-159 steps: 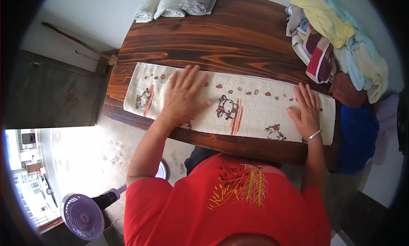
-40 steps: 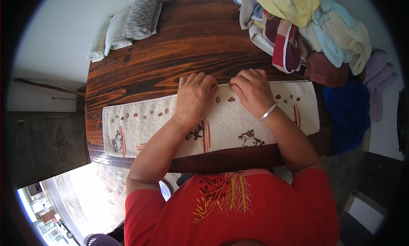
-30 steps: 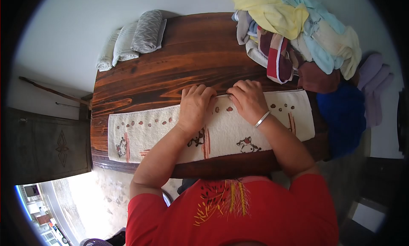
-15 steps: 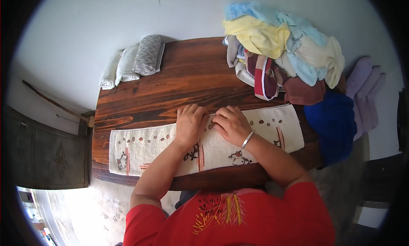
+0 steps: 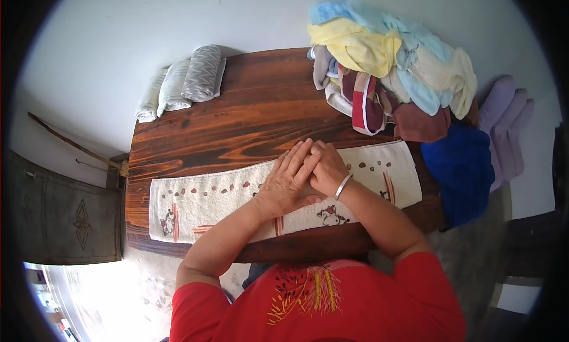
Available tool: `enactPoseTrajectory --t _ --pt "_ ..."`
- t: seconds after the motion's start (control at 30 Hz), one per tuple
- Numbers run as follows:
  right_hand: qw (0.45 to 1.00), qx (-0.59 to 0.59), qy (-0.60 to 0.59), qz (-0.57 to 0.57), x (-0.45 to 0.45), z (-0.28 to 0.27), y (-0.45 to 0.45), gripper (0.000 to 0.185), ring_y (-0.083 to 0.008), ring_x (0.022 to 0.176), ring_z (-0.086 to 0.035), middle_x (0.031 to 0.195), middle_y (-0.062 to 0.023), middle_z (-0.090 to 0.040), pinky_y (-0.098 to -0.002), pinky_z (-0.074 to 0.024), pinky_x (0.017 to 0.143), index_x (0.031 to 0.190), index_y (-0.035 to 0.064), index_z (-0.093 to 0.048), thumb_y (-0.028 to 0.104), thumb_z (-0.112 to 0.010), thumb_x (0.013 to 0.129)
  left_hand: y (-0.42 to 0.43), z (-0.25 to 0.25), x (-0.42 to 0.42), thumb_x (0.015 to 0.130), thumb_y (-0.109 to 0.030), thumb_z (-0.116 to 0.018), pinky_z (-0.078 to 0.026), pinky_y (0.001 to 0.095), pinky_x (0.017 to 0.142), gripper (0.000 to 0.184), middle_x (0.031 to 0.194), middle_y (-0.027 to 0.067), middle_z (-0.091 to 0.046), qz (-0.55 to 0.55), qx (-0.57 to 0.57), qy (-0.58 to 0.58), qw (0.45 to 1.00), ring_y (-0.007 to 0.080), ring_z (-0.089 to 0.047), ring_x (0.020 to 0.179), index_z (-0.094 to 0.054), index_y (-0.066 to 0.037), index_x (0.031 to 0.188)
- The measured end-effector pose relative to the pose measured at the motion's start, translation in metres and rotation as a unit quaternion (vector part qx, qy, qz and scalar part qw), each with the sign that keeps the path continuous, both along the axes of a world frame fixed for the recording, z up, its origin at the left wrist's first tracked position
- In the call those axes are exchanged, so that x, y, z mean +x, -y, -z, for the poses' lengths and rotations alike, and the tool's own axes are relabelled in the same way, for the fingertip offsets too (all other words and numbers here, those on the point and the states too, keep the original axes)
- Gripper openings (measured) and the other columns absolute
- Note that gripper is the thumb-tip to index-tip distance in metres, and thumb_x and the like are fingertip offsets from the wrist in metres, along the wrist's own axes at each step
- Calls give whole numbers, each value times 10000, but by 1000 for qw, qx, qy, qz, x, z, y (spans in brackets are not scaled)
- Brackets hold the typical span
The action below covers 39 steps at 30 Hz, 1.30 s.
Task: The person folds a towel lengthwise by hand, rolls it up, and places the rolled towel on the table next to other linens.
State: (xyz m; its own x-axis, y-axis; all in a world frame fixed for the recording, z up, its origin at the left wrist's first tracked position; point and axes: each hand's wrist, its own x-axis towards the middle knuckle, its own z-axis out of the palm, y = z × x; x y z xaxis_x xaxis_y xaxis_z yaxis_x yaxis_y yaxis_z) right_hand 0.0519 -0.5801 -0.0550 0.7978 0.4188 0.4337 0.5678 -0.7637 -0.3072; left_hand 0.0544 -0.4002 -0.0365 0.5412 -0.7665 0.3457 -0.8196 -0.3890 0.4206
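Note:
A long cream towel with printed cows and brown spots lies folded in a strip along the near part of the wooden table. My left hand rests on its middle, fingers stretched out and palm down. Against those fingers is my right hand, with a silver bangle at the wrist. Its fingers are curled at the towel's far edge, touching the left fingertips. Whether the right fingers pinch any cloth is hidden.
Rolled towels stand at the table's back left. A heap of loose towels covers the back right, with a blue cloth hanging over the right edge. Purple cloths hang beyond it. A dark cabinet door is at left.
My left hand, curled at the towel's far edge before, has flattened and shifted right against my right hand. Earlier both hands lay spread apart on the towel. The view has also shifted.

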Motion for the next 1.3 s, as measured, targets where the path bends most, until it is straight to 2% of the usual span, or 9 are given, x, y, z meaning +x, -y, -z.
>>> enactPoseTrajectory --t 0.2,0.37,0.5,0.6,0.77,0.8,0.9,1.0,1.3 --pt "999 42 -15 -11 0 -2 3 199 -294 968 -557 1016 -91 -615 -441 -434 819 926 61 -671 86 -666 728 -1 2 0 766 -478 -778 -274 500 1159 1092 1561 267 -212 -17 5 -6 1000 432 -294 1421 -146 -48 1546" --pt "999 33 -10 -4 3 -6 24 242 -283 1094 -539 1141 -67 -587 -444 -410 913 1016 97 -652 148 -700 784 0 10 -4 788 -558 -725 -249 505 1176 1139 1555 251 -255 -47 55 6 997 388 -281 1444 -78 -8 1547" --pt "999 -28 11 42 -6 -9 56 329 -284 1234 -484 1281 -78 -545 -455 -362 1016 1138 121 -633 200 -704 826 -1 10 -6 847 -620 -615 -184 506 1199 970 1574 191 -266 -48 113 26 992 351 -249 1465 -203 -99 1554" --pt "994 -54 -40 90 -16 -5 94 408 -315 1301 -439 1404 -116 -492 -474 -335 1052 1253 110 -607 274 -654 883 4 4 -7 886 -654 -524 -138 494 1212 855 1584 170 -259 -57 169 25 984 338 -216 1479 -276 -169 1545" --pt "977 -104 -47 181 -38 -4 146 548 -348 1393 -353 1477 -145 -433 -516 -260 1136 1385 96 -520 329 -627 901 4 1 -6 910 -671 -463 -106 486 1218 811 1591 169 -243 -50 182 13 982 328 -180 1492 -305 -184 1538" --pt "973 -122 -61 186 -45 -10 149 617 -355 1426 -304 1512 -153 -389 -564 -205 1157 1422 99 -487 387 -630 896 4 1 -6 911 -671 -462 -105 486 1218 809 1591 170 -244 -51 179 12 983 327 -180 1492 -308 -183 1538" --pt "980 -134 -58 138 -73 -33 121 673 -354 1453 -257 1544 -146 -344 -606 -175 1153 1436 116 -474 470 -624 883 3 2 -7 911 -676 -457 -106 487 1218 808 1588 171 -248 -54 182 14 982 328 -181 1492 -314 -183 1536" --pt "978 -135 -149 53 -96 -26 88 732 -350 1471 -221 1568 -127 -311 -626 -135 1156 1454 138 -453 537 -619 863 5 -1 -6 911 -681 -453 -113 488 1216 807 1586 171 -253 -50 182 18 982 330 -189 1489 -321 -185 1533" --pt "952 -152 -145 222 -93 -20 163 714 -350 1471 -222 1570 -113 -316 -564 -147 1177 1464 117 -420 451 -630 869 2 0 -7 916 -682 -439 -118 488 1216 798 1581 158 -275 -53 175 31 983 317 -208 1485 -331 -183 1530"
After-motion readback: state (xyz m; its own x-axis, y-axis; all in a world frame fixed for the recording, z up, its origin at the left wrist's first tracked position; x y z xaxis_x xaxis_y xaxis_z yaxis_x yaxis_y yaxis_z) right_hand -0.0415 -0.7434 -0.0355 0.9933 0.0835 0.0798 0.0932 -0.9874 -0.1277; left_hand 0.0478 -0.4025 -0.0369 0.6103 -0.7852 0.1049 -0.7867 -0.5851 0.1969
